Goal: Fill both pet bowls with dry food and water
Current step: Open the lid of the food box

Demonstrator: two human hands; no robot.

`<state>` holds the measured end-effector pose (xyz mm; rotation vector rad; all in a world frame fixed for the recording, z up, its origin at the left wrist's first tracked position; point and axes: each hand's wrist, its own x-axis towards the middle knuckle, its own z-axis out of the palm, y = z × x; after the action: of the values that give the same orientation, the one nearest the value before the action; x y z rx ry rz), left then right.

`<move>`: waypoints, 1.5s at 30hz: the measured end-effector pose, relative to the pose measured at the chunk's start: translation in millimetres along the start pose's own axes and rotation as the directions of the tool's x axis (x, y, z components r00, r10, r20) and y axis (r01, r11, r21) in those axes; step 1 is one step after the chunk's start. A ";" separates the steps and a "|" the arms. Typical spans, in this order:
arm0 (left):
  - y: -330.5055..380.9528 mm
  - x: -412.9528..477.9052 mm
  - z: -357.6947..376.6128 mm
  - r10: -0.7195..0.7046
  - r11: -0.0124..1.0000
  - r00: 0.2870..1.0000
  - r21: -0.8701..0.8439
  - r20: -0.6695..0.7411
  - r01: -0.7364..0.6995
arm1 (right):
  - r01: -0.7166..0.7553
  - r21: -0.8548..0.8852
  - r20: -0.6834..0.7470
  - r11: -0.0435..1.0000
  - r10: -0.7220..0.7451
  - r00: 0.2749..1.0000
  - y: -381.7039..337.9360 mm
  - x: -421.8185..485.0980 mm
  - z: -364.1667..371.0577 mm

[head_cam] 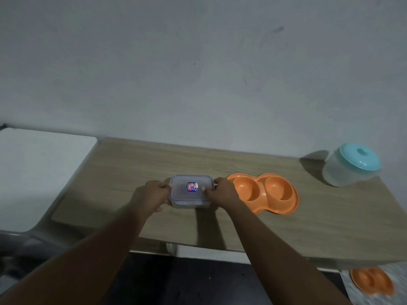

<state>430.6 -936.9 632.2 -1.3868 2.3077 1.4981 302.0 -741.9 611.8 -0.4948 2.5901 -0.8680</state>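
A clear rectangular food container [191, 191] with a blue-edged lid and a sticker sits on the wooden table [132, 172]. My left hand [154, 194] grips its left end and my right hand [222, 192] grips its right end, thumb on the lid. The lid is on; I cannot make out the contents. Just to the right lies an orange double pet bowl [267, 192], both wells empty. A second orange double bowl [372, 281] lies lower down at the bottom right, below the table's edge.
A clear jar with a teal lid [352, 165] stands at the table's far right by the wall. A white surface [41, 168] adjoins the table on the left. Dark floor shows below the table's front edge.
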 end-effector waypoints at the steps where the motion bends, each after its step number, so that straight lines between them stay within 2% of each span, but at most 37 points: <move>1: 3.0 0.6 -1.5 -0.019 0.999 0.999 -0.024 0.031 0.020 | -0.023 0.007 0.052 1.000 0.022 0.998 -2.3 3.1 -4.8; 7: 15.7 14.9 7.0 -0.166 0.966 0.974 -0.172 0.156 0.192 | -0.123 0.153 0.264 0.981 0.079 0.961 -11.9 7.8 -18.1; 11: 16.4 23.2 11.4 -0.211 0.944 0.966 -0.225 0.149 0.241 | -0.144 0.147 0.333 0.979 0.088 0.939 -18.0 6.3 -26.3; 14: 14.9 24.4 12.8 -0.076 0.987 0.997 -0.141 0.033 0.080 | -0.147 0.083 0.321 0.986 0.113 0.940 -16.1 6.7 -22.8; 17: 11.4 14.8 15.2 0.098 0.995 0.995 0.038 -0.024 -0.097 | -0.050 -0.042 0.038 0.998 0.051 0.998 -12.4 7.6 -13.8; 18: 10.7 13.1 16.3 0.143 0.981 0.988 0.138 -0.051 -0.135 | -0.032 -0.098 -0.020 0.995 0.030 0.999 -14.3 6.1 -12.3; 20: 6.9 10.4 18.2 0.298 0.885 0.947 0.406 -0.116 -0.229 | 0.020 -0.250 -0.062 0.968 -0.037 0.997 -17.6 -2.5 -9.7; 22: 3.8 3.8 25.0 0.490 0.740 0.869 0.562 -0.072 -0.370 | 0.152 -0.436 -0.024 0.887 -0.181 0.983 -17.7 -11.6 -4.9; 23: 4.0 -1.4 28.1 0.562 0.661 0.827 0.608 -0.013 -0.440 | 0.234 -0.478 0.021 0.847 -0.255 0.967 -16.2 -15.6 -3.0; 25: -0.6 -8.1 34.8 0.604 0.573 0.792 0.640 0.093 -0.512 | 0.339 -0.466 0.132 0.817 -0.315 0.940 -13.2 -22.8 -1.4; 28: 1.8 -11.1 36.0 0.568 0.580 0.814 0.644 0.120 -0.499 | 0.357 -0.432 0.170 0.828 -0.314 0.934 -10.2 -24.0 -2.5; 30: 6.1 -19.7 36.9 0.573 0.618 0.819 0.637 0.036 -0.461 | 0.365 -0.439 0.158 0.821 -0.330 0.931 -8.4 -21.2 -3.7; 32: 1.9 -23.6 42.6 0.612 0.759 0.742 0.465 -0.274 -0.455 | 0.368 -0.413 0.131 0.833 -0.346 0.929 -11.3 -13.9 -8.3; 33: -4.8 -24.4 48.2 0.520 0.854 0.729 0.297 -0.446 -0.428 | 0.362 -0.389 0.110 0.847 -0.348 0.931 -14.6 -8.8 -10.8; 34: -10.4 -24.2 55.7 0.363 0.921 0.745 0.092 -0.559 -0.379 | 0.363 -0.359 0.094 0.860 -0.354 0.931 -18.6 1.0 -12.5; 35: -14.9 -27.0 63.0 0.179 0.943 0.796 -0.129 -0.578 -0.306 | 0.364 -0.328 0.091 0.872 -0.355 0.931 -23.4 10.2 -13.8; 36: -16.4 -29.8 70.6 -0.015 0.911 0.860 -0.362 -0.510 -0.199 | 0.366 -0.296 0.108 0.882 -0.350 0.930 -29.0 19.9 -15.6; 37: -16.9 -32.3 78.5 -0.181 0.821 0.906 -0.565 -0.382 -0.074 | 0.369 -0.276 0.162 0.888 -0.335 0.928 -34.1 30.2 -16.7; 39: -11.7 -38.2 92.0 -0.346 0.605 0.933 -0.783 -0.096 0.143 | 0.400 -0.282 0.334 0.872 -0.301 0.893 -44.0 50.2 -18.5; 41: -4.4 -39.7 102.1 -0.375 0.502 0.926 -0.830 0.044 0.244 | 0.448 -0.325 0.477 0.833 -0.265 0.838 -52.3 66.0 -21.6; 45: 4.5 -39.1 113.9 -0.406 0.417 0.911 -0.873 0.071 0.254 | 0.462 -0.302 0.606 0.834 -0.206 0.768 -60.4 88.9 -24.1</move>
<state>406.0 -825.2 594.3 -2.0261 1.0431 2.6129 226.5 -813.6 647.7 -1.1917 2.1465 -0.1544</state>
